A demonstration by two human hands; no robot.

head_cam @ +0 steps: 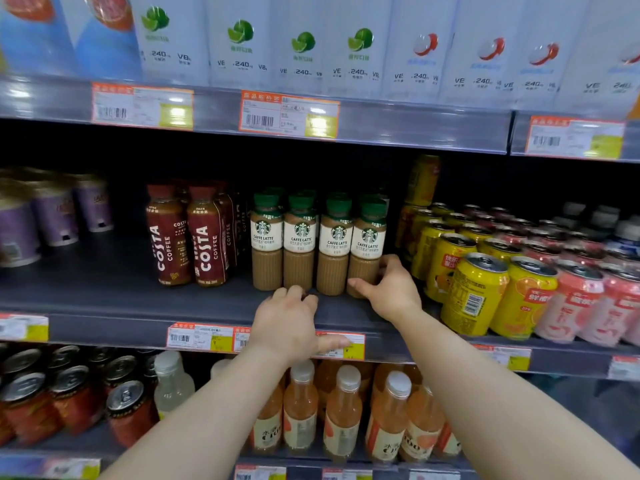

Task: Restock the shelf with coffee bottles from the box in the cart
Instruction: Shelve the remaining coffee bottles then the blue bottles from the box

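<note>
Coffee bottles (317,242) stand four across just beyond our fingertips; rows behind are hidden. Our right hand (389,289) curls round the rightmost bottle's base; left hand (287,320) fingers curl at the shelf (104,292) edge, contact unclear. Open shelf lies left.

Both bare forearms stretched forward and up, converging slightly. Left hand (289,322) palm down, back facing the camera, fingers curled under at the knuckles, thumb out to the right. Right hand (389,289) farther forward and higher, wrist bent, thumb spread left, fingers reaching round the far side out of sight. Hands near each other, not touching.
</note>
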